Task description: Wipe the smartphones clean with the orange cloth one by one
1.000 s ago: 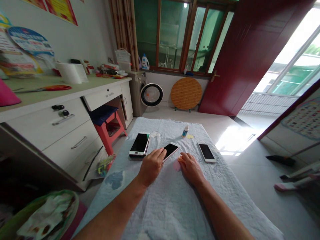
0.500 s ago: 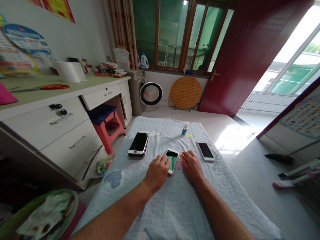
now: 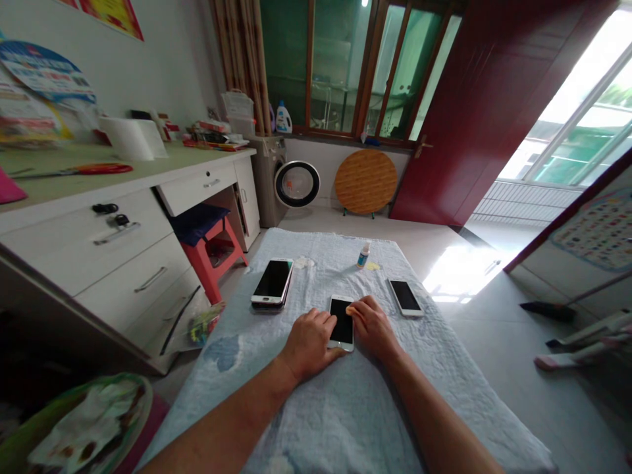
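A white phone with a dark screen lies flat on the pale blue cloth between both hands. My left hand rests on its left edge, fingers curled against it. My right hand presses a small pinkish pad onto the top right of the screen with closed fingers. A stack of larger phones lies to the left. Another white phone lies to the right.
A small spray bottle and a yellow scrap stand at the cloth's far end. A white desk with drawers and a red stool are on the left. A basin with rags sits at the bottom left.
The middle phone has turned from slanted to straight and come nearer to me. My left hand now steadies its side. My right hand has moved onto the screen with the pad.
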The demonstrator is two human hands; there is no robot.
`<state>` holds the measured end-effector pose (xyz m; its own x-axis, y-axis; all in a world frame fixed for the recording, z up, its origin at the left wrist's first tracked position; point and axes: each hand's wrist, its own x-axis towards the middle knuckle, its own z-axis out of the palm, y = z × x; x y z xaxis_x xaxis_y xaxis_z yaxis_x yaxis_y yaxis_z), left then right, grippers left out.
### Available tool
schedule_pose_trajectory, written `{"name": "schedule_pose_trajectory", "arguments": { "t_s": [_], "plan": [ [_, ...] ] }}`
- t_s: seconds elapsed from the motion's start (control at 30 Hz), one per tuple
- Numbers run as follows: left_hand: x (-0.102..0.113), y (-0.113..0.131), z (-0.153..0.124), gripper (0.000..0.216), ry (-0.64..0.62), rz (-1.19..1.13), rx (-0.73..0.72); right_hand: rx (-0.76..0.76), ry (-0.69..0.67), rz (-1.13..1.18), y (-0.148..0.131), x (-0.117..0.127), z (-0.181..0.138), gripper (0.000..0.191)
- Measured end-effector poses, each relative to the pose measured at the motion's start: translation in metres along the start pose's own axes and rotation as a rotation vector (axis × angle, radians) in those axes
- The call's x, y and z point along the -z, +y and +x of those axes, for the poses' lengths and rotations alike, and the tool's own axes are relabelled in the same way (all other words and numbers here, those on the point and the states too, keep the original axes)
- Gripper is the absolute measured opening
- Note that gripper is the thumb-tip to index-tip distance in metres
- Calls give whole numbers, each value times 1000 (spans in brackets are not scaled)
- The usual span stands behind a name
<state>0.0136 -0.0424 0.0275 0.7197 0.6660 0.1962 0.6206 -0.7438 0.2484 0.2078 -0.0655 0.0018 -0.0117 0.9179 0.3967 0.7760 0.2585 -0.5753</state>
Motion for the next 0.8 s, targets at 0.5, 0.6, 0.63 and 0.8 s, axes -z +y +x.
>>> {"name": "schedule_pose_trajectory", "arguments": {
  "t_s": [0.5,0.6,0.63,0.8],
  "plan": [
    [-12,6,0,50,8,45,3,-105,-125,-277,10,-6,39,19],
    [-13,6,1,49,10,55,5,-153,-117,-347,11,-11,52,18],
    [-13,6,1,48,10,60,7,-166,-113,-366,10,-14,55,18],
    [-16,5,4,46,-15,78,8,-137,-136,-384,-6,-34,65,19]
  ]
}}
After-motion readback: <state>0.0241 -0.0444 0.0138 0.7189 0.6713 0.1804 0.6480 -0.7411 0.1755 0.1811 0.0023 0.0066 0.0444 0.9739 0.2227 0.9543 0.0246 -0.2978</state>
